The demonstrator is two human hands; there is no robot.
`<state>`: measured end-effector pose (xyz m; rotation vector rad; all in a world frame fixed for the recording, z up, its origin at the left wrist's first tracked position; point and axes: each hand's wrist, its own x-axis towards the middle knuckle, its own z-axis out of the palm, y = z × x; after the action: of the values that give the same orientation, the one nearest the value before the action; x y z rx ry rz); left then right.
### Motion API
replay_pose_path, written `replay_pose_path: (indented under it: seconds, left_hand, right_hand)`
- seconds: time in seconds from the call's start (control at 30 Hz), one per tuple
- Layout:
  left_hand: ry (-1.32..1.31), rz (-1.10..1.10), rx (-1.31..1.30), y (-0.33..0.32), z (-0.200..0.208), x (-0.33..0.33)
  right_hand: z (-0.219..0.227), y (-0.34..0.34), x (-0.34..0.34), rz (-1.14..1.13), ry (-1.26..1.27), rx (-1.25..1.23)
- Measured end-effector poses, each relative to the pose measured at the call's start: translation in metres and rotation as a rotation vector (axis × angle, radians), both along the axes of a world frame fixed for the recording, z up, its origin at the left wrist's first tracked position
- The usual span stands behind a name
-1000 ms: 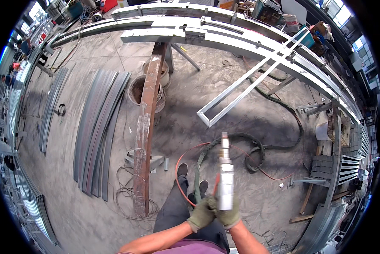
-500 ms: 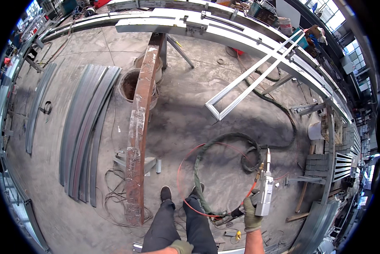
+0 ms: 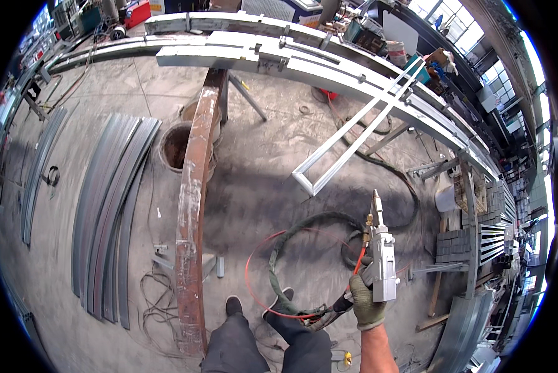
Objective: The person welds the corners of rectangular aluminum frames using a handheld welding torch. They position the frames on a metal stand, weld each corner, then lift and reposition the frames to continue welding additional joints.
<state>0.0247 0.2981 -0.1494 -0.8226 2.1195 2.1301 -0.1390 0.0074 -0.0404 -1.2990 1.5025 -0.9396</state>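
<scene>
My right hand (image 3: 367,304), in an olive glove, is closed around the grip of a silver welding gun (image 3: 384,264). The gun points away from me, its slim nozzle (image 3: 378,208) up and forward. An orange hose (image 3: 360,260) runs along its left side. From the grip, a thick dark sheathed cable (image 3: 274,256) loops across the floor by my feet. Farther forward, apart from the nozzle, is the near corner of a narrow white metal frame (image 3: 305,181), whose far part lies over the long beams. My left hand is out of view.
A rusty steel beam (image 3: 192,186) stretches forward on my left, with buckets (image 3: 175,148) beside it. Grey metal strips (image 3: 108,217) lie farther left. Long pale beams (image 3: 229,57) cross the far side. A metal rack (image 3: 470,230) with stacked profiles stands at right; loose cables (image 3: 157,304) lie near the rusty beam.
My right hand has raised the welding gun forward, nearer the white frame. My left hand has dropped out of view at the lower edge. The view has shifted slightly.
</scene>
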Motion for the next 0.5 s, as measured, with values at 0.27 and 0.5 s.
replay_pose_path:
  seconds: [0.27,0.5]
  left_hand:
    - [-0.247,1.252,-0.714,-0.283,-0.053,0.152]
    - [0.244,1.390,-0.669,-0.457,-0.095,0.159]
  right_hand:
    - [-0.173,-0.066,-0.041,-0.057,0.053,-0.069]
    - [-0.227,-0.087,-0.019,-0.068,0.034,-0.238]
